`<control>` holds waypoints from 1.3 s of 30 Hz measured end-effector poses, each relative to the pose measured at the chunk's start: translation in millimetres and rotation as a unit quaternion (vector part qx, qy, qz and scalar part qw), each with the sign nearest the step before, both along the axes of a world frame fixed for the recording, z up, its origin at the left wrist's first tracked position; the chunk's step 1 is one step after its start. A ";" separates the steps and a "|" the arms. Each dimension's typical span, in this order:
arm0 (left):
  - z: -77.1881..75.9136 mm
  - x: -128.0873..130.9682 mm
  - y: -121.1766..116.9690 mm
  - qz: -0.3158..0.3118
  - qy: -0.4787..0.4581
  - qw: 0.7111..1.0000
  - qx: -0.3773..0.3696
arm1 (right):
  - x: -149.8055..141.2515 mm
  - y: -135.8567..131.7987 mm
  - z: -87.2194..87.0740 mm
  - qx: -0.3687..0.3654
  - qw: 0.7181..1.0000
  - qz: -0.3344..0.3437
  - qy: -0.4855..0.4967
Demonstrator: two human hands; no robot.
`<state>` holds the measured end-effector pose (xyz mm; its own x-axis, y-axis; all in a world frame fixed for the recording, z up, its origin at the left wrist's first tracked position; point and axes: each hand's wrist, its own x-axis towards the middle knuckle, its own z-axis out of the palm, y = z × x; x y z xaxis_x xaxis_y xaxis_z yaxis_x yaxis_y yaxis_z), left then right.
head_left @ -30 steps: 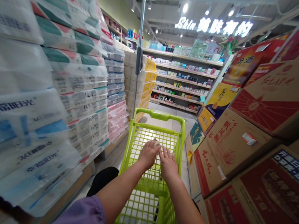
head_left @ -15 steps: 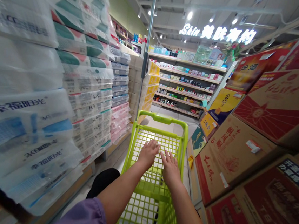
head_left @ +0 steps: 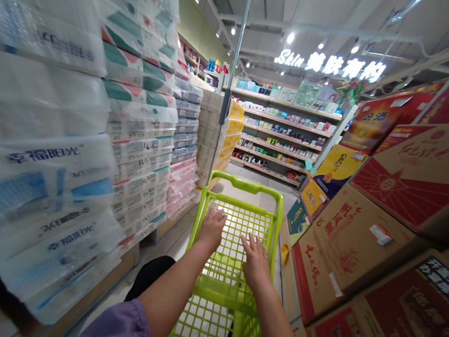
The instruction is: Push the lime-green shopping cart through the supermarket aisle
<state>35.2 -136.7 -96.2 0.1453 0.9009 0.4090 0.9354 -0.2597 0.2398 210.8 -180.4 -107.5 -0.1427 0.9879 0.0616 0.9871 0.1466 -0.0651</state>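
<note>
A lime-green plastic shopping cart (head_left: 247, 184) stands in front of me in a shop aisle, and its basket looks empty. Both my bare forearms reach out over it. My left hand (head_left: 211, 225) hovers above the left side of the basket, its fingers pointing away and smeared by motion. My right hand (head_left: 254, 257) is over the middle of the basket, palm down with the fingers spread and nothing in them. A purple sleeve (head_left: 122, 328) covers my left upper arm.
Tall stacks of plastic-wrapped tissue packs (head_left: 49, 173) wall the aisle on the left. Red and brown cardboard cartons (head_left: 361, 229) are piled on the right. Shelves of small products (head_left: 279, 136) under a lit sign close the far end. A grey pole (head_left: 233, 74) rises behind the cart.
My left hand has moved forward and to the left over the basket, away from the right hand. The view has tilted down and shifted slightly, with the cart further along the aisle.
</note>
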 end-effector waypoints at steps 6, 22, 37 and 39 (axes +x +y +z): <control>-5.0 16.3 -11.8 -0.068 0.021 0.997 -0.013 | 1.3 2.0 -6.5 0.009 1.000 -0.006 -0.009; -23.2 18.3 -42.7 -0.012 0.036 0.999 -0.036 | 5.4 4.5 -7.0 0.041 0.999 -0.012 -0.008; -35.9 12.6 -46.2 -0.130 0.012 0.991 -0.001 | 3.4 -5.0 0.9 0.056 0.998 -0.011 -0.019; -36.0 15.0 -50.3 -0.176 0.028 0.984 0.014 | 3.2 -4.5 -0.5 0.060 0.998 -0.008 -0.022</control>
<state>50.2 -187.0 -132.2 0.4688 0.7798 0.4149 0.7983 -0.5751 0.1790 214.0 -184.9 -108.0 -0.1319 0.9759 0.1739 0.9909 0.1347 -0.0043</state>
